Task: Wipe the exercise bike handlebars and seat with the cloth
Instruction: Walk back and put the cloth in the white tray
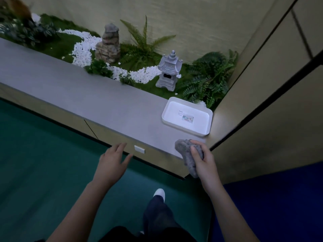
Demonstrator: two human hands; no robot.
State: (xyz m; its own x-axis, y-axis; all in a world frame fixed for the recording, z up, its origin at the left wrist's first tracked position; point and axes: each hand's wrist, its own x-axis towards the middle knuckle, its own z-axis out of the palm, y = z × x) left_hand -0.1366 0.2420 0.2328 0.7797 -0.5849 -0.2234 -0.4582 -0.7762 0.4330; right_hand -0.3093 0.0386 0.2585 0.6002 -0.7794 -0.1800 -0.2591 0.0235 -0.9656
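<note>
Standing at a long grey ledge (pixel 73 88), the person has no exercise bike in view; handlebars and seat lie outside the frame, so every wiping step is judged as not yet begun.

Largest hazard: the wall panel (pixel 262 105) closes off the right side at the ledge's end, and the ledge blocks forward travel. Turning away with the arms extended could strike either surface.

Behind the ledge runs a decorative garden bed: ferns (pixel 208 79), a strip of white pebbles (pixel 83 48), a stacked rock ornament (pixel 109 44) and a small stone lantern (pixel 168 71). A careless sweep over the ledge could scatter pebbles or tip the lantern.

A shallow white tray (pixel 167 109) sits on the ledge near its right end, just beyond the cloth. Lifting the cloth forward instead of back could nudge it.

The right hand (pixel 203 158) is closed around the grey cloth (pixel 187 154), which is bunched at the ledge's front edge with a tail hanging below. A loose tail could snag on that edge or slip from the grasp.

The left hand (pixel 111 163) is empty, fingers spread, hovering in front of the ledge face near a small white wall plate (pixel 139 149); contact cannot be confirmed.
</note>
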